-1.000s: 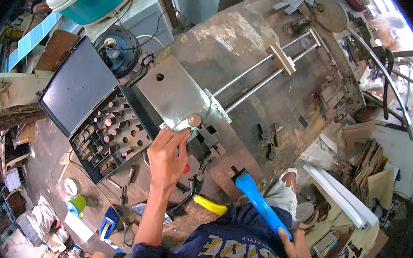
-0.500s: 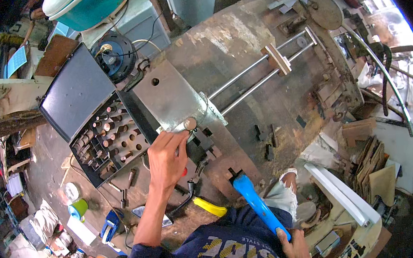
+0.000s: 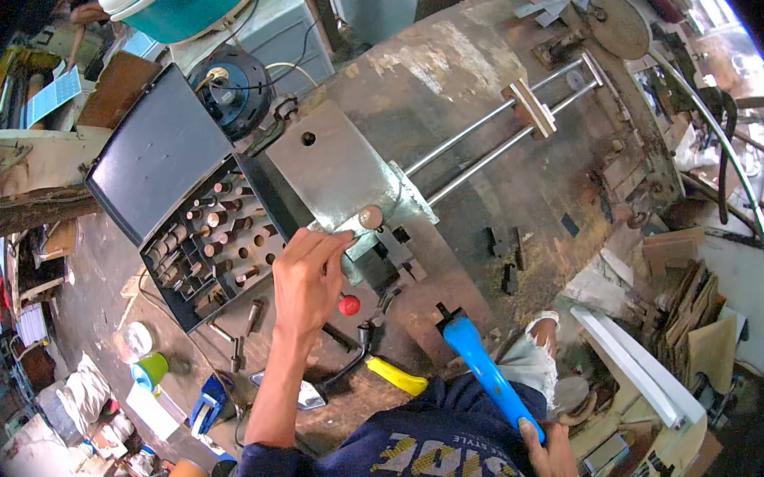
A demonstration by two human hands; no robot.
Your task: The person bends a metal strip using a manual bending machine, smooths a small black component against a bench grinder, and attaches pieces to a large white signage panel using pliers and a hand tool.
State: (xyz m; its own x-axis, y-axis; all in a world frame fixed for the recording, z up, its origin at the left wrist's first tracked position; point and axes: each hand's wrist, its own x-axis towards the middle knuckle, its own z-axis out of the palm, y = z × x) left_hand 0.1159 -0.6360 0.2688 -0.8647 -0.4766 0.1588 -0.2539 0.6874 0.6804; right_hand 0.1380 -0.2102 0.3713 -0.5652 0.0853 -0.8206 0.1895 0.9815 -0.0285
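My left hand [image 3: 299, 277] reaches over the metal plate device [image 3: 321, 162] on the bench, its fingers pinched together. The fingertips are right beside a short pin with a round, copper-toned end [image 3: 370, 218]; what sits between them is too hidden to make out. Under that hand shows a red ball knob [image 3: 349, 304]. At the lower right, my right hand [image 3: 551, 460] is closed round the near end of a blue-gripped lever [image 3: 485, 375], whose black metal tip lies over the device's lower plate. Left of the device, an open black case [image 3: 156, 149] holds several round-ended metal punches [image 3: 212, 250].
Two parallel steel rods [image 3: 474, 144] with a sliding block [image 3: 530, 109] extend to the far right. A yellow-handled tool [image 3: 397, 376], a green cup [image 3: 149, 371] and loose punches [image 3: 254, 316] lie nearer. Dark metal offcuts [image 3: 507, 275] are right of the device. A cable reel [image 3: 228, 93] stands behind.
The whole view has shifted slightly. My left fingers have drawn back a little to the left along the pin, and the red knob shows more fully. My right hand keeps its hold on the lever.
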